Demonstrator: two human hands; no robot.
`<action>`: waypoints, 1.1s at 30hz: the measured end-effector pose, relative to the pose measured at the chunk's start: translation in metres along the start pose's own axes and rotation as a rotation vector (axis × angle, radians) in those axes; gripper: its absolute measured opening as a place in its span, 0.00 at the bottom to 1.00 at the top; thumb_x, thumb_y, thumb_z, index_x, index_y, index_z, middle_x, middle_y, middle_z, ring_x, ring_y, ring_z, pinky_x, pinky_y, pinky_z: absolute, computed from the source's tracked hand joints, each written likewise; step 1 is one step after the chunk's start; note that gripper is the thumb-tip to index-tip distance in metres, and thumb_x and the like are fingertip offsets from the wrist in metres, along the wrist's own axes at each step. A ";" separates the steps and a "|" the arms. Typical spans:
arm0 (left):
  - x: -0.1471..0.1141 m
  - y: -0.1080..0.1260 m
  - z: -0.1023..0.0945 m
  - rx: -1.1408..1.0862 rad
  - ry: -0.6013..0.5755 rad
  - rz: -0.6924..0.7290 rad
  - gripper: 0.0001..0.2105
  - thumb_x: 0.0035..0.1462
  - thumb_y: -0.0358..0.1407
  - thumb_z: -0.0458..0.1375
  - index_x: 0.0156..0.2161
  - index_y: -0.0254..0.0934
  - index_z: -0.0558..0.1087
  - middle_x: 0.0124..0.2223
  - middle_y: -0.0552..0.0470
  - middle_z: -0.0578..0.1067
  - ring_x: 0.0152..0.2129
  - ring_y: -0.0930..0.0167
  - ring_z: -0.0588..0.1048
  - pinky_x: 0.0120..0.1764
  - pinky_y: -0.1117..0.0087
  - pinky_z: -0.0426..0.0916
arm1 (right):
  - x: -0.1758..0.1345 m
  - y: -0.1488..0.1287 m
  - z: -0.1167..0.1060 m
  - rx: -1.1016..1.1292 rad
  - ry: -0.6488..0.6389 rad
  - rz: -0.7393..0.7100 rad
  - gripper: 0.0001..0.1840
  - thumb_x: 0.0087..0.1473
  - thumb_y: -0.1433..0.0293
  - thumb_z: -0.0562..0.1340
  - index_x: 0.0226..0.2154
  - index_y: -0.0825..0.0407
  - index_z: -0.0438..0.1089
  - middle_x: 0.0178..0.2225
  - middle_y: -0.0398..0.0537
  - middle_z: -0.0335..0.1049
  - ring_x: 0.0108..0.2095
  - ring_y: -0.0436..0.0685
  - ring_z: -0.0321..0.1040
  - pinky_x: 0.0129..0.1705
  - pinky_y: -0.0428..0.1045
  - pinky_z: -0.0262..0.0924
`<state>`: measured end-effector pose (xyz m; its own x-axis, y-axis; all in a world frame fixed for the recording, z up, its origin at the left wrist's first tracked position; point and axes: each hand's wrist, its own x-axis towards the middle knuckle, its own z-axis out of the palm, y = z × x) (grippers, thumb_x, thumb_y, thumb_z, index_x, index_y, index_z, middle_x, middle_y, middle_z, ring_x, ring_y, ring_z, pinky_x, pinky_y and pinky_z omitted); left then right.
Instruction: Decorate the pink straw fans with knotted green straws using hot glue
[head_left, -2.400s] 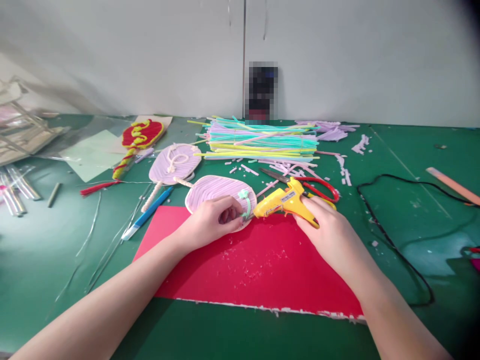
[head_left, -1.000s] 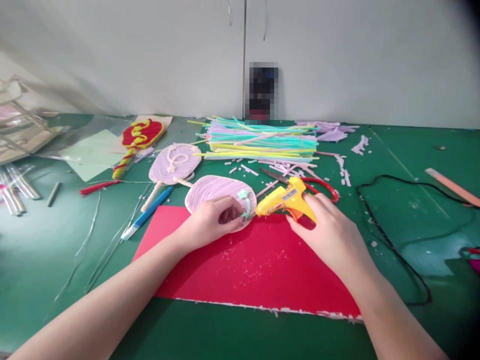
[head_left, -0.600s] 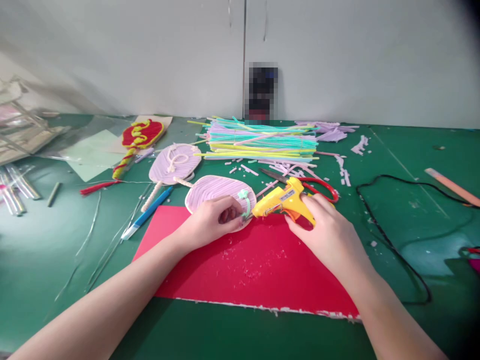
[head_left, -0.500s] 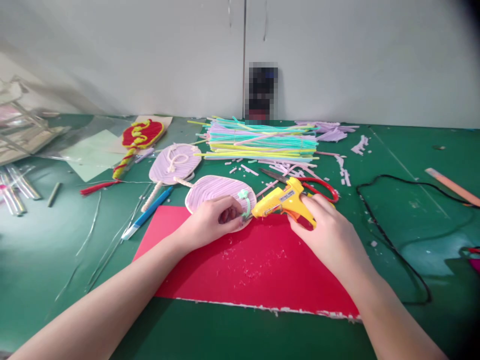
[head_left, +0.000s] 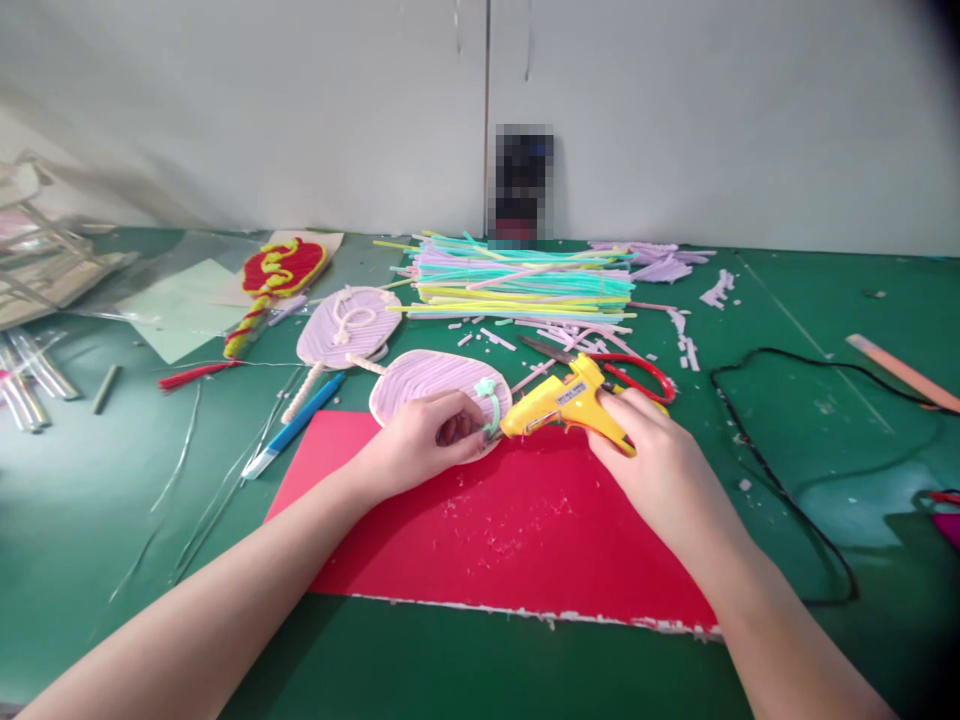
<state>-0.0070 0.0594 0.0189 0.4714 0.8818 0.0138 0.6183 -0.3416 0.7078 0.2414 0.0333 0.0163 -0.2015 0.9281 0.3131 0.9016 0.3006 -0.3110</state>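
A lilac fan-shaped piece (head_left: 431, 385) made of pipe cleaners lies partly over the red board (head_left: 465, 530), with a pale rim and a short twisted handle. A mint-green pipe cleaner (head_left: 491, 405) with a small flower-like top curves down its right side. My left hand (head_left: 431, 435) rests on the piece, its thumb and fingertips pinched at the lower end of the green stem. My right hand (head_left: 649, 440) grips a yellow glue gun (head_left: 566, 400). The gun's nozzle points left and is right by my left fingertips; whether it touches the stem I cannot tell.
Behind lie a second lilac fan (head_left: 349, 325), a red-and-yellow fan (head_left: 281, 268) and a pipe cleaner bundle (head_left: 525, 280). Red-handled scissors (head_left: 645, 375) sit just beyond the gun. A blue pen-like tool (head_left: 296, 430) is at left, a black cord (head_left: 772, 475) at right.
The glue gun has shifted very slightly left, and less of its orange trigger shows by my right fingers. My left hand keeps its pinch in the same place.
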 end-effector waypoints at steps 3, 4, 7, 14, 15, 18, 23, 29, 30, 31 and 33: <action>0.000 0.000 0.000 0.001 0.001 0.005 0.08 0.53 0.38 0.54 0.36 0.35 0.70 0.27 0.55 0.68 0.22 0.78 0.64 0.25 0.77 0.59 | 0.000 0.000 0.000 0.012 -0.013 0.007 0.14 0.53 0.71 0.55 0.43 0.53 0.68 0.38 0.53 0.70 0.36 0.59 0.70 0.34 0.49 0.65; 0.000 0.000 0.000 0.002 0.002 0.005 0.08 0.53 0.38 0.54 0.36 0.35 0.70 0.27 0.56 0.68 0.22 0.78 0.64 0.25 0.77 0.59 | 0.000 0.001 0.000 0.014 -0.017 0.008 0.14 0.53 0.71 0.55 0.43 0.53 0.68 0.38 0.53 0.70 0.36 0.59 0.70 0.34 0.49 0.65; 0.000 0.000 0.000 0.005 0.005 0.005 0.08 0.53 0.37 0.54 0.36 0.35 0.70 0.27 0.56 0.68 0.21 0.78 0.64 0.25 0.77 0.59 | 0.000 0.001 0.000 0.010 -0.022 0.011 0.14 0.53 0.71 0.56 0.43 0.54 0.68 0.38 0.53 0.70 0.37 0.59 0.70 0.35 0.49 0.65; 0.000 -0.001 0.001 0.001 0.011 0.005 0.07 0.53 0.37 0.55 0.35 0.36 0.70 0.27 0.56 0.68 0.21 0.78 0.64 0.25 0.77 0.59 | 0.000 0.001 0.000 -0.027 0.004 0.007 0.14 0.53 0.71 0.55 0.43 0.53 0.68 0.39 0.53 0.70 0.35 0.59 0.70 0.31 0.49 0.65; 0.000 -0.001 0.001 0.002 0.013 0.005 0.07 0.53 0.36 0.55 0.35 0.36 0.70 0.27 0.56 0.68 0.21 0.78 0.64 0.25 0.77 0.59 | 0.000 0.002 0.000 -0.033 0.009 0.005 0.14 0.53 0.71 0.55 0.43 0.53 0.68 0.39 0.53 0.70 0.35 0.59 0.70 0.31 0.49 0.64; 0.000 -0.001 0.001 0.007 0.013 0.003 0.07 0.53 0.36 0.55 0.35 0.36 0.70 0.26 0.56 0.68 0.21 0.78 0.64 0.25 0.77 0.59 | -0.001 0.002 0.000 -0.035 0.008 0.005 0.15 0.53 0.70 0.55 0.44 0.53 0.68 0.39 0.53 0.70 0.35 0.58 0.70 0.31 0.49 0.64; 0.000 0.000 0.000 0.007 0.007 0.000 0.08 0.53 0.38 0.55 0.35 0.36 0.70 0.27 0.56 0.68 0.21 0.78 0.64 0.24 0.77 0.59 | -0.001 -0.001 0.000 -0.020 -0.022 0.008 0.15 0.54 0.70 0.55 0.44 0.53 0.68 0.38 0.53 0.69 0.37 0.59 0.70 0.32 0.48 0.64; 0.001 0.001 0.000 0.004 0.000 0.004 0.08 0.54 0.38 0.54 0.36 0.36 0.70 0.27 0.55 0.68 0.22 0.78 0.64 0.25 0.77 0.59 | -0.001 -0.002 -0.001 -0.044 0.001 -0.003 0.15 0.54 0.70 0.54 0.44 0.53 0.68 0.39 0.53 0.70 0.36 0.58 0.70 0.30 0.48 0.64; 0.000 0.001 0.000 0.004 -0.001 0.004 0.08 0.54 0.38 0.54 0.36 0.36 0.70 0.27 0.55 0.68 0.22 0.78 0.64 0.25 0.77 0.59 | -0.001 -0.002 -0.002 -0.050 0.016 -0.006 0.15 0.54 0.70 0.54 0.44 0.53 0.68 0.39 0.53 0.70 0.36 0.59 0.70 0.30 0.48 0.65; 0.000 0.001 0.000 0.004 0.000 0.004 0.08 0.54 0.38 0.54 0.36 0.36 0.70 0.27 0.55 0.68 0.22 0.78 0.64 0.25 0.77 0.59 | -0.001 -0.002 -0.002 -0.055 0.030 -0.009 0.15 0.54 0.70 0.54 0.44 0.53 0.68 0.39 0.53 0.70 0.36 0.59 0.70 0.30 0.49 0.65; 0.000 0.001 0.000 0.003 0.001 0.004 0.08 0.53 0.38 0.54 0.36 0.36 0.70 0.27 0.55 0.68 0.21 0.78 0.64 0.25 0.77 0.59 | -0.001 -0.001 -0.002 -0.064 0.043 -0.012 0.15 0.54 0.70 0.54 0.44 0.52 0.68 0.39 0.54 0.70 0.35 0.59 0.70 0.30 0.49 0.64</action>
<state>-0.0064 0.0592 0.0195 0.4728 0.8810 0.0174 0.6186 -0.3459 0.7055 0.2414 0.0316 0.0183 -0.1967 0.9138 0.3554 0.9221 0.2956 -0.2497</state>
